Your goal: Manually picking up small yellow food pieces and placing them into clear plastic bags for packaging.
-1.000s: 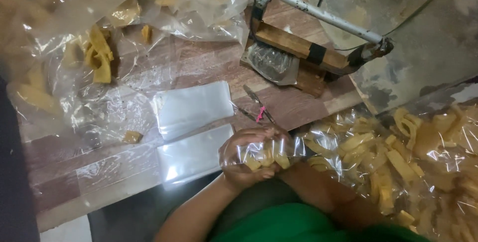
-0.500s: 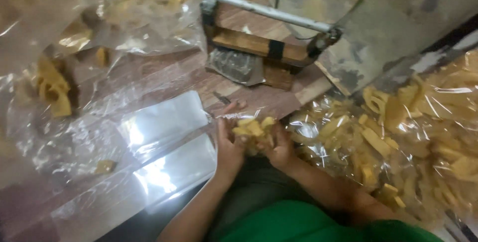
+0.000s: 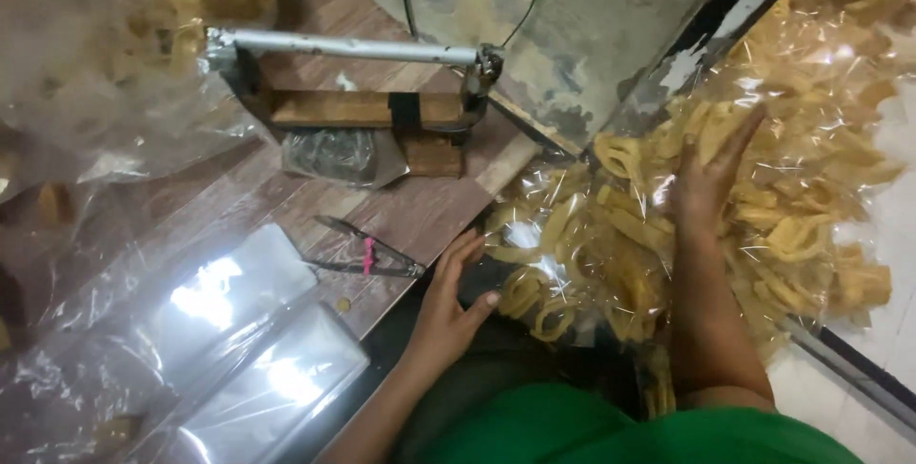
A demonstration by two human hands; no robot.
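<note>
Both hands open, empty: left hand beside the chip bag, right hand flat on it.

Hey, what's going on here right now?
A person in a green top is seated over a big clear bag of yellow chips. The right hand lies flat and open on the bag; the left hand is open against its near edge. On the wooden floor are scissors, flat empty bags and a lever sealer.

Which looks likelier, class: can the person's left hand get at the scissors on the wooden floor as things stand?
Probably yes: the left hand is open and empty, right beside the scissors, with only bare floor between them.
</note>
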